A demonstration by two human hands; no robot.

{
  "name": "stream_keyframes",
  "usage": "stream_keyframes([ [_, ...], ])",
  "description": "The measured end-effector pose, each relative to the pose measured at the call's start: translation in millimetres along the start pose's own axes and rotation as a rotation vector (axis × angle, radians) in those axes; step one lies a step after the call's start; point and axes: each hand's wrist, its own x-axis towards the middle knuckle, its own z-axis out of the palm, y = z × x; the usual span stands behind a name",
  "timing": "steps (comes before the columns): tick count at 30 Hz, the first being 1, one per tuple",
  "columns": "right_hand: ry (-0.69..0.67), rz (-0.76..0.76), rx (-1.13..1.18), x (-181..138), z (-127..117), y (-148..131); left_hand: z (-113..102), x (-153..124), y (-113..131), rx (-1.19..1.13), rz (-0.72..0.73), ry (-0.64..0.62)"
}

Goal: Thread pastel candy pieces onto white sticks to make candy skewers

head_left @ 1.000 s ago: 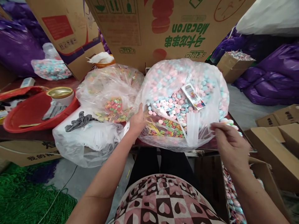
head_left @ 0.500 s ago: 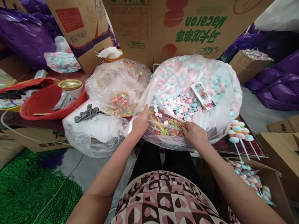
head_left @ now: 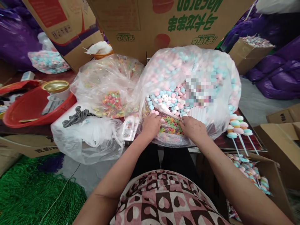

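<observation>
My left hand point(head_left: 152, 126) is at the near edge of a large clear plastic bag point(head_left: 221, 115), its fingers curled by a pink candy and the ring gummies point(head_left: 172, 121). My right hand point(head_left: 194, 127) lies at the right of the gummies, fingers closed together; what they pinch is hidden. A thin stick ends near its fingertips. Behind both hands, pink, blue and white button-shaped candies point(head_left: 167, 100) fill the bag's opening. White sticks point(head_left: 198, 113) lie just beyond my right hand. A small pack on the bag is blurred out.
To the left are a bag of ring gummies point(head_left: 112, 101), a white plastic bundle with a grey cloth tie point(head_left: 77, 117) and a red basin point(head_left: 21, 117). Finished candy skewers point(head_left: 239, 126) lie at the right table edge, above an open carton point(head_left: 273, 168). A tall carton point(head_left: 138, 40) stands behind.
My left hand has left the bag's left side and moved right to the gummies. My right hand has hardly moved. A printed packet now shows left of my left hand. The view has shifted slightly.
</observation>
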Motion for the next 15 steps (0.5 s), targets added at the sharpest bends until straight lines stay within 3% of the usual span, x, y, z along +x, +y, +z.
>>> stream_keyframes([
  [5, -0.077, 0.009, -0.010, 0.2, -2.2, 1.8, -0.3, -6.2, -4.3, -0.242, -0.025, 0.055],
  [10, -0.074, 0.020, 0.032, -0.5, -1.8, 5.1, -3.1, -15.1, -10.1, -0.561, -0.208, 0.100],
  [12, -0.043, 0.016, 0.046, -0.2, -0.7, 4.7, -2.6, -13.0, -12.8, -0.571, -0.265, 0.136],
  [15, -0.006, 0.036, 0.023, 4.1, 1.7, 2.2, -2.8, -1.8, -16.2, -0.412, -0.217, 0.157],
])
